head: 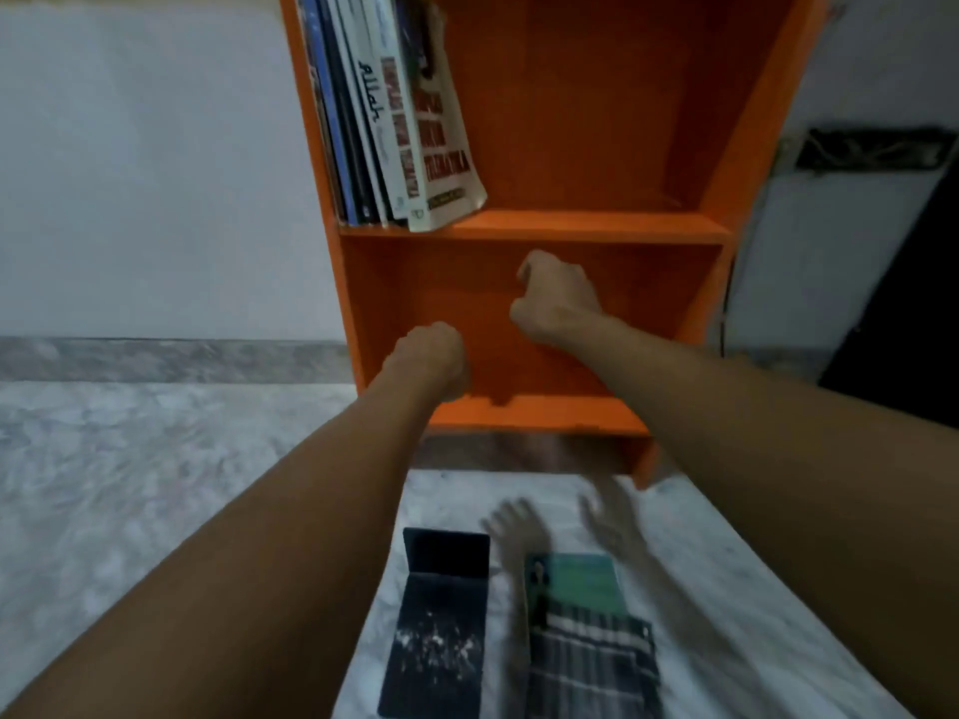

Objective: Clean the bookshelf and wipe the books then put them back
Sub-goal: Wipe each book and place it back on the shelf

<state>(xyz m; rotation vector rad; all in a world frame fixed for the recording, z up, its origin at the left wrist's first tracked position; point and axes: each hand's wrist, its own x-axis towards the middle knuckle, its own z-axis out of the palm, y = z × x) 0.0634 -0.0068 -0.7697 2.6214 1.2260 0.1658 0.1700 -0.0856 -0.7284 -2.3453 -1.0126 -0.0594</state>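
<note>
Reaching into the lower compartment of the bookshelf (pixel 597 226) with left hand (pixel 428 355) and right hand (pixel 555 298), each grip curling narrow into a fist; books (pixel 394 121) leaning on the upper shelf, one spine reading "Allah".

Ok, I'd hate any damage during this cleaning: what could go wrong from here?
1. The white paperback with red lettering leans at the end of the upper row, its corner over the shelf edge. Jolting the orange bookshelf could drop it on the left hand or right hand in the lower compartment.
2. The dark flat book and green book lie on the pale marbled floor beneath the arms; they might be knelt on.
</note>
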